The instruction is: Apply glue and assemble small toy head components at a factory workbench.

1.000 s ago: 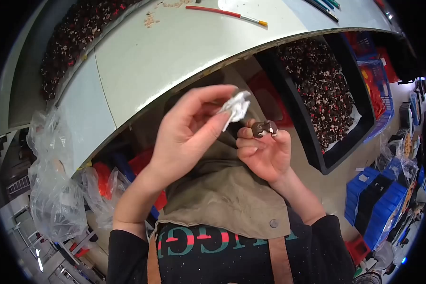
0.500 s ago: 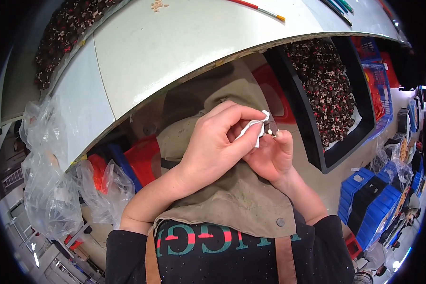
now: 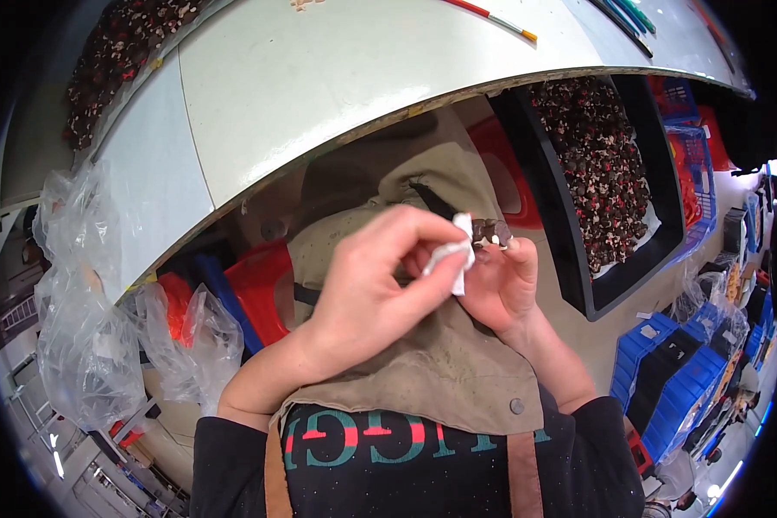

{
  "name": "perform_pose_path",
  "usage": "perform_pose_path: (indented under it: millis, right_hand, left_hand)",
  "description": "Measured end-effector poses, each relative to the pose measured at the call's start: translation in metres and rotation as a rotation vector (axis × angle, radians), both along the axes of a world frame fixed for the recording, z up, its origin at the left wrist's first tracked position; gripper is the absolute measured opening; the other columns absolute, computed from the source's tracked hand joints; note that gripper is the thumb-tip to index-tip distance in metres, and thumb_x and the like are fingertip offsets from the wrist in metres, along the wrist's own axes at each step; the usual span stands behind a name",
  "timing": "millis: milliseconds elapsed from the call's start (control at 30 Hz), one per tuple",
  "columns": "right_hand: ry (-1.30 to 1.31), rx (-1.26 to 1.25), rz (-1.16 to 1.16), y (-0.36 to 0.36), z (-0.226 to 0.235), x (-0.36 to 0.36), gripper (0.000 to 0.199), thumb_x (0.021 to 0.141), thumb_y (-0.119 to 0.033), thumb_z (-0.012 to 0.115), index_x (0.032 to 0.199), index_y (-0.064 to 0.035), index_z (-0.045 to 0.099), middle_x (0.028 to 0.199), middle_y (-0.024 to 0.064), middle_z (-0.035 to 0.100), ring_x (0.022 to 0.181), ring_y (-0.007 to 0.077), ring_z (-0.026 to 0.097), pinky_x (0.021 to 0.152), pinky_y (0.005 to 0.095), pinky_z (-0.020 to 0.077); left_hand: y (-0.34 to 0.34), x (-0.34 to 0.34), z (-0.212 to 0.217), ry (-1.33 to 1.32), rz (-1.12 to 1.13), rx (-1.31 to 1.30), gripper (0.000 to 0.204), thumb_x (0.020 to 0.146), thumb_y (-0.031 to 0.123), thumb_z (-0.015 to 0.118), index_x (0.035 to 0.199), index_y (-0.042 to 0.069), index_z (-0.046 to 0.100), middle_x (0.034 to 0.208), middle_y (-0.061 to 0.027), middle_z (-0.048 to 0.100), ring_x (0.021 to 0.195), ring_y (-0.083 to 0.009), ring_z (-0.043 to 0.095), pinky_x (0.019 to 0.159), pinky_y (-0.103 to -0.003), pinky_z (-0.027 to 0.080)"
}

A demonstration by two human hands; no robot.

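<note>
A small dark brown piece with white spots [image 3: 492, 231] is in the air in front of the person's apron [image 3: 423, 371], below the near edge of the desk [image 3: 345, 78]. The right hand [image 3: 505, 293] has its grip pinching this piece, the thumb at its right end. Just left of it, the left hand [image 3: 380, 285] has its grip pinching a crumpled white cloth [image 3: 459, 257]; whether cloth and piece touch, I cannot tell. To the right, a black tray [image 3: 540, 186] holds many dark pieces with pink and red bits [image 3: 596, 173]. A red-handled paintbrush [image 3: 492, 20] lies on the desk. Clear plastic bags [image 3: 86, 328] hang at the left.
</note>
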State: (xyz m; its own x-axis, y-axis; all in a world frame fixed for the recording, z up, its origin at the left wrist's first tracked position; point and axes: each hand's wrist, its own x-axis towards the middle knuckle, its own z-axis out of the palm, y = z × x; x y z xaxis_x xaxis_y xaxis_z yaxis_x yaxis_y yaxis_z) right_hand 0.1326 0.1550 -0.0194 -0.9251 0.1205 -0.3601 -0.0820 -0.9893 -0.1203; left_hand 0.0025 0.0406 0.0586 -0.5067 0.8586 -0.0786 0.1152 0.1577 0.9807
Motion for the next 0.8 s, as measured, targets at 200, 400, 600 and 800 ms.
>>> perform_pose_path:
  millis: [200,400,600,800]
  right_hand:
    - [0.068,-0.135,-0.033,0.003,0.004,-0.006,0.041,0.073,-0.021,0.068,0.109,-0.0064,0.053,0.088,-0.0008,0.054,0.081,0.0051,0.048,0.087,0.0243,0.0406]
    - [0.06,0.042,0.023,0.007,0.013,-0.004,0.045,0.078,-0.028,0.06,0.116,-0.005,0.054,0.108,0.0073,0.06,0.1,0.0185,0.056,0.092,0.0346,0.0417]
    - [0.113,0.141,0.05,0.008,0.007,0.0,0.046,0.08,-0.032,0.06,0.117,-0.0056,0.053,0.111,0.0074,0.058,0.105,0.0187,0.053,0.094,0.0348,0.0389]
    - [0.035,0.124,0.065,0.004,0.017,-0.002,0.038,0.077,-0.033,0.06,0.106,-0.0088,0.059,0.112,0.0056,0.059,0.11,0.0187,0.05,0.1,0.0363,0.0333]
  left_hand:
    - [0.01,-0.008,0.0,-0.246,0.15,0.137,0.024,0.085,0.004,0.061,0.108,-0.001,0.056,0.089,-0.0038,0.06,0.075,-0.0063,0.055,0.064,-0.02,0.044]
    - [0.016,0.002,0.001,0.177,-0.047,-0.01,0.026,0.083,0.007,0.06,0.108,0.001,0.059,0.085,-0.0109,0.057,0.069,-0.022,0.057,0.063,-0.03,0.046]
    - [0.02,0.002,0.008,0.048,-0.044,-0.075,0.025,0.084,0.009,0.061,0.108,0.003,0.06,0.086,-0.0092,0.056,0.071,-0.0194,0.056,0.065,-0.029,0.046]
    - [0.011,-0.004,0.007,0.027,-0.061,-0.067,0.029,0.086,0.015,0.061,0.113,0.005,0.06,0.089,-0.0088,0.053,0.077,-0.0188,0.055,0.069,-0.029,0.045]
